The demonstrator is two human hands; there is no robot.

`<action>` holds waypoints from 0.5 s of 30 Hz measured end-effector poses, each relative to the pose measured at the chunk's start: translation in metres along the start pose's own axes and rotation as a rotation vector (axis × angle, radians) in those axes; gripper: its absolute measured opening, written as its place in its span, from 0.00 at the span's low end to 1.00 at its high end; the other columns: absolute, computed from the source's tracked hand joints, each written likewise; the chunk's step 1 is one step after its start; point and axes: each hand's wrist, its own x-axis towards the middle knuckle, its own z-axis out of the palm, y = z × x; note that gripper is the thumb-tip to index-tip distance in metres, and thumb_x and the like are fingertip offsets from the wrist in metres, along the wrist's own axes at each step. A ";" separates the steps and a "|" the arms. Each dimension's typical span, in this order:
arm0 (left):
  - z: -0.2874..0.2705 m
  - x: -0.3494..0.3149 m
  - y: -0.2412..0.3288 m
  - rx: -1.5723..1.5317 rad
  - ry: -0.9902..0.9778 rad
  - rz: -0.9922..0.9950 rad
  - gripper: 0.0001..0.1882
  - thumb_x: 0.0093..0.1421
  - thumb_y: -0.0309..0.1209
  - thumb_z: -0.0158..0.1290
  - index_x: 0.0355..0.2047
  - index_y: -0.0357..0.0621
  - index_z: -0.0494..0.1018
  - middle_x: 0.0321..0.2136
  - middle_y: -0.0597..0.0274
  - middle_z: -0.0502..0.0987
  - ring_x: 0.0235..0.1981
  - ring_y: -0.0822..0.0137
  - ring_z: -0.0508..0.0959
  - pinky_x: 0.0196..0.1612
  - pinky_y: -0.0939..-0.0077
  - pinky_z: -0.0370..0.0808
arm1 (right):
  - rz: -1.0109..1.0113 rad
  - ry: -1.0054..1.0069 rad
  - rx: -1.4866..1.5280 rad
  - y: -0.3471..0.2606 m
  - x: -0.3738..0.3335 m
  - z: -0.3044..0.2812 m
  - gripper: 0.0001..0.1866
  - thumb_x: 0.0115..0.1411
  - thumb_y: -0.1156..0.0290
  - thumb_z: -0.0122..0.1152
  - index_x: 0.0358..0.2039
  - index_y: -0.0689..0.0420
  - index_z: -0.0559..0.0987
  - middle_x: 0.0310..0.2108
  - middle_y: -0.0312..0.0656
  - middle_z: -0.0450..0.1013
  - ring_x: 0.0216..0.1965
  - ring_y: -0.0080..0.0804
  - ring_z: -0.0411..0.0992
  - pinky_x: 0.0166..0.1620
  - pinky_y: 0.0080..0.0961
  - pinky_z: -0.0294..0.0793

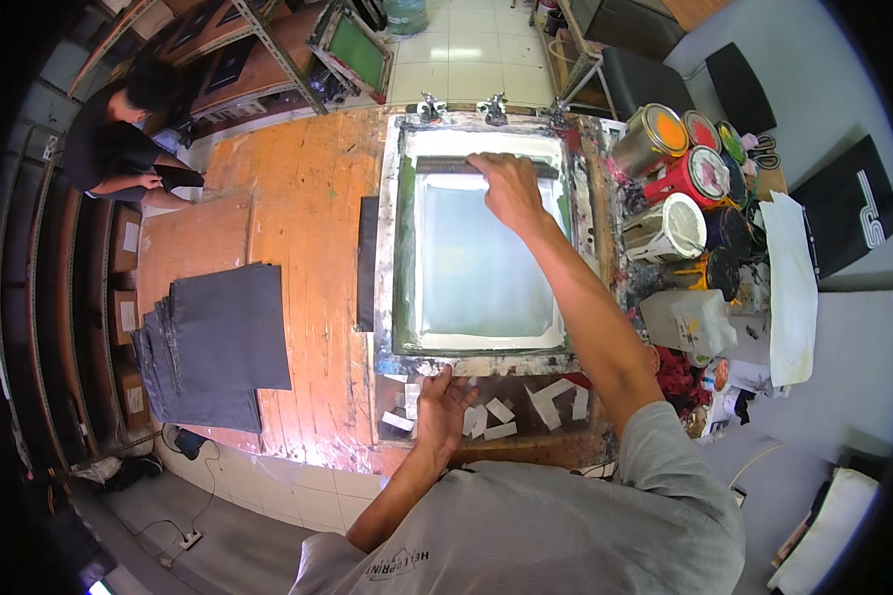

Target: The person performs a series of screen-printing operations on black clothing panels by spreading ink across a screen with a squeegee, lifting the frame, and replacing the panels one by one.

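One grey shirt | right hand gripping one squeegee | left hand open (at one frame) | three clamps

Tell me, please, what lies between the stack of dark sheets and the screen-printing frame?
The head view shows wooden tabletop there, then a dark strip right beside the screen-printing frame.

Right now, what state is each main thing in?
Frame: lying flat.
Squeegee: held across the frame's far end.
Right hand: closed on the squeegee.
Left hand: loosely open at the frame's near edge.
Dark sheets: stacked, edges fanned.
White strips: scattered.
White can: open.
Scissors: blades hidden.
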 end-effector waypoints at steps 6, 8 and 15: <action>0.009 -0.011 0.007 0.029 -0.002 0.008 0.13 0.69 0.34 0.54 0.48 0.45 0.65 0.44 0.60 0.73 0.51 0.59 0.73 0.56 0.51 0.72 | 0.039 -0.125 -0.062 -0.006 0.019 0.014 0.28 0.53 0.86 0.55 0.54 0.51 0.81 0.50 0.42 0.80 0.50 0.44 0.77 0.51 0.47 0.70; 0.009 -0.014 0.008 0.058 -0.020 0.017 0.13 0.69 0.32 0.54 0.48 0.45 0.64 0.45 0.59 0.72 0.51 0.59 0.73 0.57 0.50 0.71 | 0.023 -0.109 -0.063 -0.014 -0.015 0.011 0.23 0.56 0.82 0.56 0.51 0.50 0.81 0.44 0.40 0.80 0.46 0.41 0.78 0.49 0.49 0.71; 0.008 -0.013 0.004 0.087 -0.037 0.055 0.13 0.67 0.30 0.53 0.47 0.45 0.64 0.46 0.56 0.70 0.51 0.58 0.73 0.56 0.50 0.71 | 0.025 -0.051 0.052 -0.095 -0.186 -0.026 0.30 0.49 0.86 0.59 0.55 0.55 0.78 0.52 0.47 0.78 0.53 0.47 0.74 0.53 0.49 0.65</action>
